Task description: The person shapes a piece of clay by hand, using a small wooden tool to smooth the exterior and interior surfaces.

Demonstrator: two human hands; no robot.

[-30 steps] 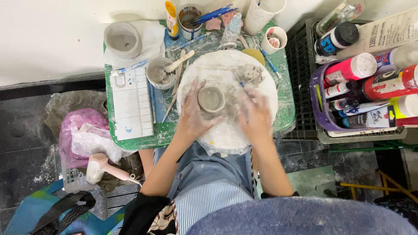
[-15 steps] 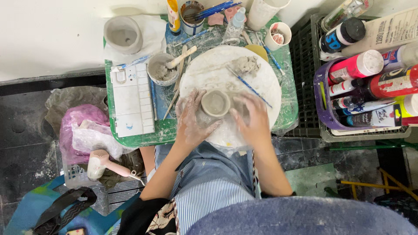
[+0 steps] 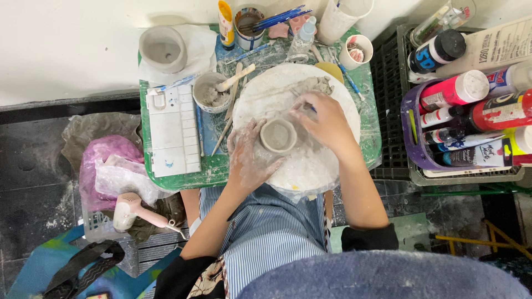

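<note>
Two clay-smeared hands: left hand (image 3: pixel 249 158) cupping small round clay pot (image 3: pixel 278 135) (fingers loosely spread), right hand (image 3: pixel 327 123) pinching thin blue tool (image 3: pixel 312 109).

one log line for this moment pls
left hand: steadies small grey clay cup | right hand: grips thin blue tool | base: round white board

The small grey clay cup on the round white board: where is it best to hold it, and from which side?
Probably hold the clay cup low on its outer wall, both sides at once. The left hand already rests against its left side; the right hand, holding a thin blue tool, is at its upper right. The rim looks thin and the clay possibly soft, so avoid pinching the top.
</note>
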